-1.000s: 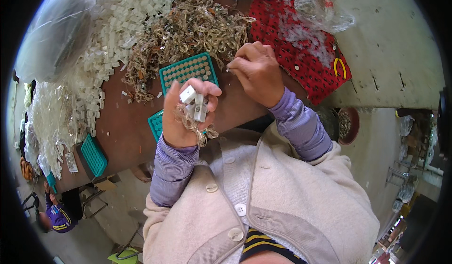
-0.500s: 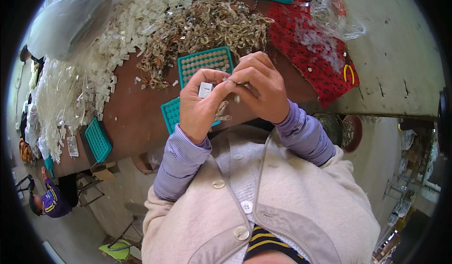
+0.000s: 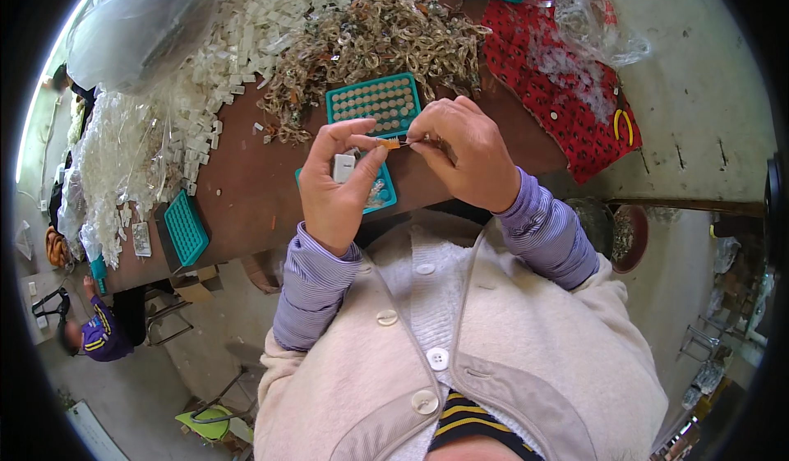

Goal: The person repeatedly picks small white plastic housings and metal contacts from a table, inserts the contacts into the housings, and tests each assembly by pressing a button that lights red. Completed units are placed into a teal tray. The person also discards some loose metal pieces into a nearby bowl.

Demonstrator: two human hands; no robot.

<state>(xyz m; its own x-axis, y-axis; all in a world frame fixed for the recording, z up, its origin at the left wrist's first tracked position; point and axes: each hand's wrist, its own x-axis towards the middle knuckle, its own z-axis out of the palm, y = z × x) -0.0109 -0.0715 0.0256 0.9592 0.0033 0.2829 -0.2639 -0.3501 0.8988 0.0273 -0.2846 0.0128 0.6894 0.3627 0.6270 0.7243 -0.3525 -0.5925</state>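
My left hand is closed, pinching a small orange piece between thumb and finger. A small white box-shaped plastic part rests against the inside of its fingers. My right hand has its fingertips together at the right end of the orange piece, around something thin that I cannot make out. Just beyond both hands lies a teal tray filled with rows of round, pale pieces. Under the hands, partly hidden by the left one, is a second teal tray with clear bits in it.
A heap of tangled, coiled strands lies behind the trays. White plastic parts pile up on the left, near another teal tray. Yellow-handled pliers lie on a red patterned cloth. Another person is at far left.
My hands have drawn slightly apart, and an orange piece now shows between them. The coiled strand that hung below my fingers is gone from there. The view has shifted slightly.
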